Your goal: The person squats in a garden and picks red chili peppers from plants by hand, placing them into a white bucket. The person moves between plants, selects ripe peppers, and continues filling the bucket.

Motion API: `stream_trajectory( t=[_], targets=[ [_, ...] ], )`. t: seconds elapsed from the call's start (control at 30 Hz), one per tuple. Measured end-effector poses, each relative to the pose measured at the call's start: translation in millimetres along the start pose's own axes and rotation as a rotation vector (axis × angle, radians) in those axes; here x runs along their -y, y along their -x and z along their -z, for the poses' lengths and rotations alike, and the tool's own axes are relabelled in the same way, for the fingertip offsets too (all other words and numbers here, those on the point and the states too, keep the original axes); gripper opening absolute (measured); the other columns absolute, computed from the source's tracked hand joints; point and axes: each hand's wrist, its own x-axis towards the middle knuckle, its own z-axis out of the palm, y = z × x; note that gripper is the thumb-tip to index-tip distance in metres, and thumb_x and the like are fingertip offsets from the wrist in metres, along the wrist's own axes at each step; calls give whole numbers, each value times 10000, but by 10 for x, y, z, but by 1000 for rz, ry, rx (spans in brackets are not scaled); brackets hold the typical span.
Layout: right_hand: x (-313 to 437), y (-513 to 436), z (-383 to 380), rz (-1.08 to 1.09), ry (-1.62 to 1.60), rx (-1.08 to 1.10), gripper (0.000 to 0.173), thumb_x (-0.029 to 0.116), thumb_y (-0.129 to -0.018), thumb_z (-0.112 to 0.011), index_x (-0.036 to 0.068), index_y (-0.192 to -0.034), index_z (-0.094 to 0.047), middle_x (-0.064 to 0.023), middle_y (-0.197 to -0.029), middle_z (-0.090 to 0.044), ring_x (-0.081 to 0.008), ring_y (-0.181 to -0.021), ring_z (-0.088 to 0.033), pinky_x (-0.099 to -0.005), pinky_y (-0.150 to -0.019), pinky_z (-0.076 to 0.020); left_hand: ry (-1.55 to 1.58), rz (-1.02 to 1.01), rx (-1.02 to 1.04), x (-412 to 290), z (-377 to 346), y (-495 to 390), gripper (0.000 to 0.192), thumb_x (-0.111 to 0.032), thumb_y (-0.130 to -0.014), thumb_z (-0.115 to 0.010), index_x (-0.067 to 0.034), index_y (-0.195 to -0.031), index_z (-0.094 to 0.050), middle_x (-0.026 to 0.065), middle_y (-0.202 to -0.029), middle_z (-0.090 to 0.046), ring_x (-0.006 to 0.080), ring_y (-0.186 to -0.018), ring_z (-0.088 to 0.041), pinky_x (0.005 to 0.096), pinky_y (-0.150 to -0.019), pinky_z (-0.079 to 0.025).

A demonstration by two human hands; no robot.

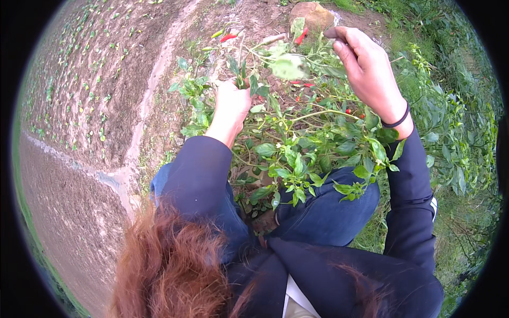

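A bushy chilli plant (pixel 296 159) with small white flowers spreads before me and over my knees. Its upper branches carry a red chilli (pixel 228 37), a green chilli (pixel 217 33) and another red chilli (pixel 301 36) beside a leaf. My left hand (pixel 232 104) is closed around a leafy sprig (pixel 241 73) on the plant's left side; the fingertips are mostly hidden. Up at the right, my right hand (pixel 368 69) has its thumb and forefinger close together beside a leafy branch (pixel 318 59). Whether they pinch a stalk is unclear.
A brown rock (pixel 312 16) lies beyond the plant. Left of it runs a narrow, pale furrow (pixel 145 99) bordering a soil bed with seedlings (pixel 91 95). Dense green plants (pixel 457 135) grow on the right. More red chillies (pixel 308 85) show low among the stems.
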Motion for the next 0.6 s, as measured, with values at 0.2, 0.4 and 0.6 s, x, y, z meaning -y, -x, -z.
stream_trajectory(
  t=[0.2, 0.4, 0.6],
  targets=[
    [65, -355, -218, 310, 132, 141, 389, 430, -873, -522, 62, -766, -587, -109, -740, -565, -300, -722, -605, -397, -616, -482, 57, -161, -17, -52, -175, 127, 79, -23, -768, -601, -34, -833, -645, -4, -666, -583, 69, -612, -494, 246, -579, -407],
    [181, -174, -341, 276, 51, 356, 336, 402, -815, -600, 69, -772, -601, -94, -758, -574, -288, -747, -614, -397, -651, -496, -15, -411, -139, -193, -122, 155, 221, -140, -767, -663, -32, -956, -625, 79, -807, -630, 138, -734, -568, 278, -689, -446],
    [97, -150, -464, 265, -54, 239, 323, 374, -856, -572, 56, -821, -615, -109, -739, -600, -309, -701, -607, -407, -617, -485, -32, -473, -71, -247, -147, 151, 248, -267, -880, -593, -45, -980, -640, 46, -727, -593, 101, -682, -515, 267, -652, -423]
  ],
)
